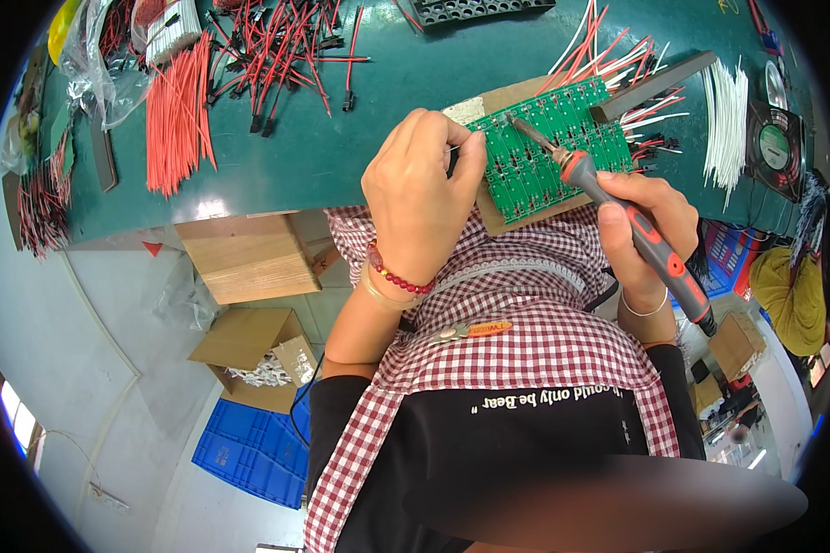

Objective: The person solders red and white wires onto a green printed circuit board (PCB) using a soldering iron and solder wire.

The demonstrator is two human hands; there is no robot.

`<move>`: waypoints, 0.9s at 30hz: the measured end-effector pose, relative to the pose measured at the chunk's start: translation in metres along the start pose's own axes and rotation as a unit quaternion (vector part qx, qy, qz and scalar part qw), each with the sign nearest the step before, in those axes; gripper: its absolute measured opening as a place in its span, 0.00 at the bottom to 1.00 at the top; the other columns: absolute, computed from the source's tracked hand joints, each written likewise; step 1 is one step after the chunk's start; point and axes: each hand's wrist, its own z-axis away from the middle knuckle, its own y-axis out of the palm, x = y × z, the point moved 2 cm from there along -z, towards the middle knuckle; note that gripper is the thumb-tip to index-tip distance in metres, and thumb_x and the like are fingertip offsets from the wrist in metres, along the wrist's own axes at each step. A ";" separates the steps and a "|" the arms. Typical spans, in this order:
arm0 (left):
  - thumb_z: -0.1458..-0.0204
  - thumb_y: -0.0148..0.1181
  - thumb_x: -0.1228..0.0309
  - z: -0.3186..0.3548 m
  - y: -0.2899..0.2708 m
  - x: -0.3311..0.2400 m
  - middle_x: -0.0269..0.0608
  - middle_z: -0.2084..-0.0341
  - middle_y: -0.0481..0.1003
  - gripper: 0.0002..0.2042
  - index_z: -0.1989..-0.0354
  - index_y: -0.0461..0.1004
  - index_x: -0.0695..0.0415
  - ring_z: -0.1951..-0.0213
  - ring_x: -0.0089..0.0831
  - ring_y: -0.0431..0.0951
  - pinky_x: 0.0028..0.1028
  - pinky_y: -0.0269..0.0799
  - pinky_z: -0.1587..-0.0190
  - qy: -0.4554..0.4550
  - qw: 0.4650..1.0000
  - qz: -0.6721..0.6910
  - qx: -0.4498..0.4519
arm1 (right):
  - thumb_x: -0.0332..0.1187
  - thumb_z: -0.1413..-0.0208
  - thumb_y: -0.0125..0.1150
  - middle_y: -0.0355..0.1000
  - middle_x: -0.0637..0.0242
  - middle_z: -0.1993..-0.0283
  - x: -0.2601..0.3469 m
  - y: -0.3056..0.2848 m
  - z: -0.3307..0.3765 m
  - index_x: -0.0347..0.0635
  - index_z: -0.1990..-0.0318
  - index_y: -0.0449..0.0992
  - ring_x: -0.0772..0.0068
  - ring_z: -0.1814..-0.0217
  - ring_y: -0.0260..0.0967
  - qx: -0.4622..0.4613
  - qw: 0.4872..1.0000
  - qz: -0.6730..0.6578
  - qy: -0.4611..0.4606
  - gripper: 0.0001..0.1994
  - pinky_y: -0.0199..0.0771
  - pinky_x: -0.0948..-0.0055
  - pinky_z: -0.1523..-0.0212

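Observation:
A green circuit board panel (526, 180) with rows of small parts lies on a piece of brown cardboard (495, 214) at the table's near edge. My right hand (650, 217) grips a grey and red soldering iron (644, 240), its metal tip angled over the board's upper left part. Whether that tip touches the board I cannot tell. My left hand (421, 189) is closed in a pinch beside the board's left edge; what it holds is hidden. A dark bar (653, 86) lies across the board's far right corner, with red and white wires beyond it.
Bundled red wires (177, 120) and loose red wires with black connectors (281, 55) lie on the green table (387, 83) to the left. White wires (724, 129) and a black fan (774, 147) sit right. Below are a cardboard box (235, 332) and blue crate (249, 452).

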 end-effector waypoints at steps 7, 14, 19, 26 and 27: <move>0.55 0.67 0.79 0.001 0.001 -0.002 0.35 0.83 0.67 0.08 0.77 0.72 0.62 0.83 0.21 0.59 0.24 0.56 0.80 0.023 1.000 0.003 0.003 | 0.22 0.61 0.63 0.76 0.61 0.76 0.007 -0.005 -0.003 0.34 0.63 0.79 0.68 0.80 0.73 0.034 0.999 0.007 -0.010 0.13 0.72 0.74 0.77; 0.55 0.68 0.79 0.003 0.000 -0.008 0.35 0.82 0.67 0.08 0.77 0.72 0.62 0.83 0.22 0.60 0.24 0.57 0.80 0.021 1.000 0.010 -0.005 | 0.24 0.60 0.64 0.77 0.59 0.75 0.006 -0.008 0.003 0.34 0.63 0.79 0.67 0.80 0.73 0.005 0.999 -0.001 -0.036 0.12 0.72 0.74 0.77; 0.56 0.68 0.79 -0.004 0.008 -0.008 0.35 0.83 0.67 0.08 0.77 0.72 0.61 0.83 0.23 0.61 0.25 0.59 0.79 0.046 0.999 0.004 -0.014 | 0.24 0.58 0.64 0.78 0.58 0.71 0.000 -0.013 0.003 0.34 0.64 0.80 0.68 0.77 0.75 -0.026 0.999 0.006 0.031 0.11 0.73 0.75 0.74; 0.56 0.68 0.79 -0.007 0.011 -0.010 0.35 0.83 0.67 0.09 0.78 0.71 0.61 0.83 0.24 0.62 0.26 0.60 0.79 0.053 0.998 -0.023 -0.009 | 0.23 0.58 0.64 0.79 0.57 0.69 -0.002 -0.008 0.003 0.34 0.64 0.79 0.68 0.77 0.75 -0.015 1.000 0.001 0.010 0.11 0.73 0.75 0.75; 0.56 0.68 0.79 -0.007 0.012 -0.011 0.35 0.83 0.67 0.09 0.78 0.71 0.61 0.83 0.25 0.62 0.26 0.60 0.79 0.052 0.998 -0.024 -0.008 | 0.23 0.58 0.64 0.79 0.57 0.69 -0.002 -0.008 0.003 0.34 0.64 0.79 0.68 0.77 0.75 -0.014 1.000 0.001 0.011 0.11 0.73 0.75 0.75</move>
